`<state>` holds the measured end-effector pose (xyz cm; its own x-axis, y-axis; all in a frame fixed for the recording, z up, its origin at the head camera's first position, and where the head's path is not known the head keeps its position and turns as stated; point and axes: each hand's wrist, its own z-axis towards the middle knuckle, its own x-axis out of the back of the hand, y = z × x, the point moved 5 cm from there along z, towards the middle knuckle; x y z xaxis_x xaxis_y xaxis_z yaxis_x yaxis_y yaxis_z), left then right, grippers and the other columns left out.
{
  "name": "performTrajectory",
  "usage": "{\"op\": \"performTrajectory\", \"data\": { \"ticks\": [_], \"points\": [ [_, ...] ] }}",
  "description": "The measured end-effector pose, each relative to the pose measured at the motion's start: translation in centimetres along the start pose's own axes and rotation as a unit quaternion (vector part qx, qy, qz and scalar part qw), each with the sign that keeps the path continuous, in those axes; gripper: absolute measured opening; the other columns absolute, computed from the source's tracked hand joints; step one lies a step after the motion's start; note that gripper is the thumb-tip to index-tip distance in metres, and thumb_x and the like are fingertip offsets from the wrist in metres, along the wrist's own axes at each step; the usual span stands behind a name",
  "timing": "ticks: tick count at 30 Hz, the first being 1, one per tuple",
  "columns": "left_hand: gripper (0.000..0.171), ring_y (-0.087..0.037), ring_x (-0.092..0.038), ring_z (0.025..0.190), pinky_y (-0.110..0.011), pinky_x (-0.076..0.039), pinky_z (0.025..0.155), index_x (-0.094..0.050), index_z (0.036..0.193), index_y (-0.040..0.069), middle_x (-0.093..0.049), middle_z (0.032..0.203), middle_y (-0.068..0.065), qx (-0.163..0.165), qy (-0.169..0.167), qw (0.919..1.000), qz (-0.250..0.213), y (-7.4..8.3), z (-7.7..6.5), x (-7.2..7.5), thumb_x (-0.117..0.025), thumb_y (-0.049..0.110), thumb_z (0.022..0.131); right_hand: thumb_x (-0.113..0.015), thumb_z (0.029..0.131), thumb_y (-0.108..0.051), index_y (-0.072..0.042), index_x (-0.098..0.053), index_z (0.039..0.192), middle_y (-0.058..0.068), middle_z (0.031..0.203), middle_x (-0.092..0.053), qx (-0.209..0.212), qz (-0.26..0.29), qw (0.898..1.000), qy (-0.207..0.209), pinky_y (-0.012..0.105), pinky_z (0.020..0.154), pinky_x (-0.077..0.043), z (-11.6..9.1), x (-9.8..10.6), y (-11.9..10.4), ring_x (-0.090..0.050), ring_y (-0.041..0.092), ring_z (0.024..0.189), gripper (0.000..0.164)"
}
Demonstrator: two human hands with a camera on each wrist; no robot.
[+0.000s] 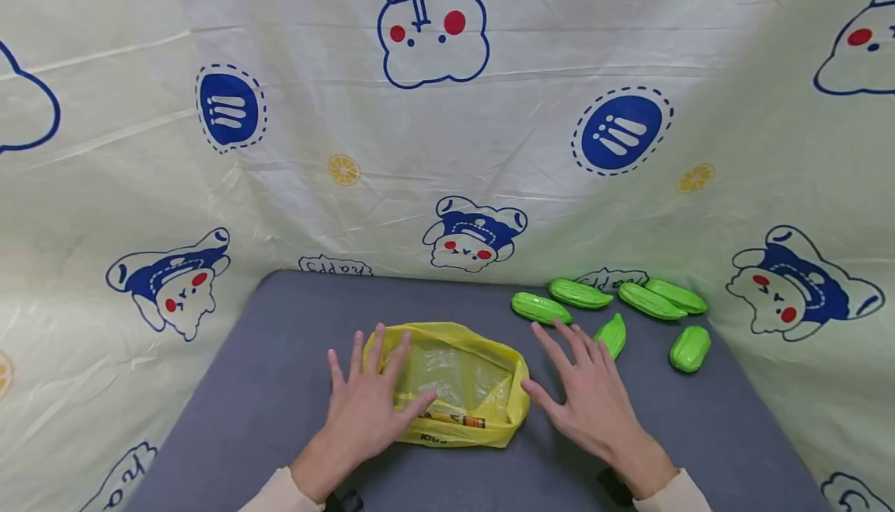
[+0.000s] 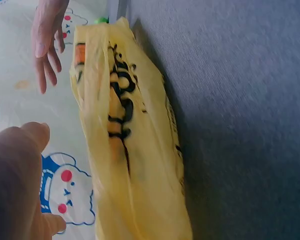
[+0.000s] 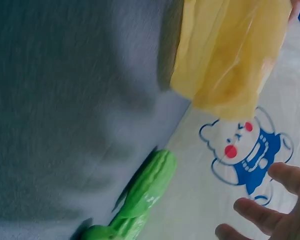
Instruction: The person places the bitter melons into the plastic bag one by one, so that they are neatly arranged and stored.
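Note:
A yellow plastic bag point(image 1: 489, 436) stands on the grey table with its mouth spread wide, its inside showing in the head view. Over its left side is my left hand point(image 1: 370, 407), fingers spread and thumb across the front rim. My right hand point(image 1: 594, 403) hovers by the bag's right edge, fingers apart, holding nothing. In the left wrist view the bag point(image 2: 145, 140) shows dark lettering on its side. Just beyond my right fingertips lies a green ridged vegetable, like a bitter melon point(image 1: 611, 335), partly hidden by that hand.
Several more green vegetables point(image 1: 650, 301) lie at the table's back right, one point(image 1: 691, 349) nearer the right edge. The grey table point(image 1: 280, 357) meets a printed plastic sheet point(image 1: 315, 92) behind and at both sides.

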<state>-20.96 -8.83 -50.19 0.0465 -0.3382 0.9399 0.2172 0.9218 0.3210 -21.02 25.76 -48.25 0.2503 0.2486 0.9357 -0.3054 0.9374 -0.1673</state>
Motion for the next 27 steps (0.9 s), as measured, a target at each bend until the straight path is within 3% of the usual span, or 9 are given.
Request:
{"op": "performTrajectory", "data": {
  "ticks": [7,12,14,16,18,20,27],
  "points": [
    [0.098,-0.060,-0.025,0.177,-0.094,-0.015,0.133,-0.033,0.186,0.033,-0.026,0.194,-0.022,0.034,-0.002,0.9989,-0.032,-1.7,0.5,-0.1,-0.073,0.072,0.105,-0.072,0.112,-0.058,-0.026,-0.046,0.180,0.026,0.172,-0.055,0.003,0.032,0.999,0.026,0.080,0.130,-0.039,1.3,-0.7,2.1,-0.053,0.051,0.158,0.080],
    [0.096,-0.062,-0.034,0.172,-0.091,-0.030,0.130,-0.031,0.187,0.028,-0.028,0.191,-0.026,0.044,-0.001,0.9973,-0.059,-2.7,0.8,-0.1,-0.076,0.059,0.108,-0.073,0.112,-0.054,-0.022,-0.048,0.179,0.028,0.173,-0.054,0.002,0.038,0.999,0.021,0.082,0.127,-0.042,2.3,-1.1,3.4,-0.053,0.053,0.159,0.078],
    [0.093,-0.063,-0.045,0.165,-0.087,-0.045,0.121,-0.032,0.187,0.026,-0.030,0.190,-0.029,0.044,0.003,0.9966,-0.069,-3.1,0.9,0.0,-0.078,0.051,0.110,-0.074,0.112,-0.053,-0.022,-0.049,0.178,0.027,0.174,-0.053,0.004,0.038,0.999,0.015,0.082,0.126,-0.043,2.7,-1.3,3.8,-0.053,0.054,0.159,0.077],
    [0.089,-0.063,-0.056,0.155,-0.080,-0.060,0.104,-0.036,0.185,0.025,-0.033,0.188,-0.031,0.043,0.011,0.9959,-0.079,-3.4,0.9,0.0,-0.080,0.042,0.109,-0.073,0.112,-0.054,-0.023,-0.048,0.179,0.025,0.174,-0.053,0.007,0.035,0.999,0.009,0.082,0.126,-0.043,3.2,-1.4,4.0,-0.052,0.055,0.159,0.078],
    [0.085,-0.062,-0.063,0.146,-0.071,-0.066,0.085,-0.041,0.183,0.025,-0.036,0.186,-0.032,0.043,0.018,0.9950,-0.089,-3.7,0.9,0.1,-0.081,0.033,0.109,-0.073,0.112,-0.054,-0.023,-0.048,0.179,0.024,0.174,-0.052,0.010,0.032,0.999,0.005,0.082,0.127,-0.043,3.9,-1.6,4.2,-0.052,0.055,0.158,0.078],
    [0.082,-0.061,-0.067,0.141,-0.064,-0.066,0.074,-0.045,0.181,0.024,-0.040,0.183,-0.033,0.042,0.023,0.9942,-0.097,-3.9,0.9,0.2,-0.081,0.027,0.108,-0.072,0.113,-0.053,-0.023,-0.047,0.179,0.024,0.175,-0.052,0.013,0.031,0.999,0.002,0.081,0.126,-0.043,4.6,-1.8,4.4,-0.052,0.055,0.158,0.077],
    [0.073,-0.058,-0.073,0.130,-0.060,-0.064,0.075,-0.057,0.173,0.020,-0.053,0.171,-0.035,0.032,0.019,0.9931,-0.111,-4.3,0.3,0.4,-0.079,0.011,0.104,-0.076,0.112,-0.047,-0.022,-0.050,0.178,0.024,0.174,-0.054,0.015,0.030,0.999,-0.009,0.082,0.121,-0.047,6.2,-2.6,4.7,-0.054,0.056,0.157,0.075]
  ]
}}
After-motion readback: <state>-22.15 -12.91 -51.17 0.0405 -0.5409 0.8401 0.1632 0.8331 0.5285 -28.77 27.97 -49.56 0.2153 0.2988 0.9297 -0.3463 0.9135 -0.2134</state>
